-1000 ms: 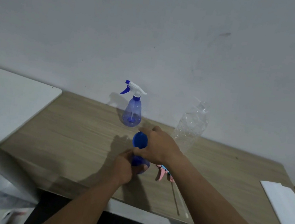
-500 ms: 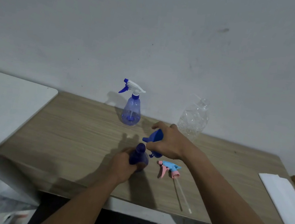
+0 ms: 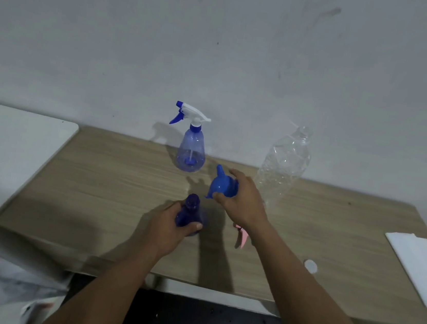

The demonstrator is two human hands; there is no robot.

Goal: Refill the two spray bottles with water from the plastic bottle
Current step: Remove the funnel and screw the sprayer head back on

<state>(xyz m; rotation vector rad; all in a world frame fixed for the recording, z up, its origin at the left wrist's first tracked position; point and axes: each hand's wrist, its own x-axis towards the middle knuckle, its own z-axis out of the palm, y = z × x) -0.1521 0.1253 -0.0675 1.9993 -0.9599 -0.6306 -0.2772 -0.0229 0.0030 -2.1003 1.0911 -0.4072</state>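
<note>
Funnel step, first bottle.
Left hand (image 3: 169, 226) fingers (image 3: 195, 225) wrap the headless dark spray bottle (image 3: 187, 213) at desk (image 3: 113, 176) centre; right hand (image 3: 242, 200) fingers (image 3: 235, 174) pinch the funnel (image 3: 221, 185) at its 1 o'clock, off the neck. Next, probably: seat spout squarely; plastic bottle (image 3: 284, 165) stands at 2 o'clock.

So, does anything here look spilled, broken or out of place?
No spill or damage shows. Two parts lie loose on the table: a pink spray head, partly hidden under the right forearm, and a white cap near the front edge. The dark blue bottle in the left hand stands open, so both fit the refilling.
</note>
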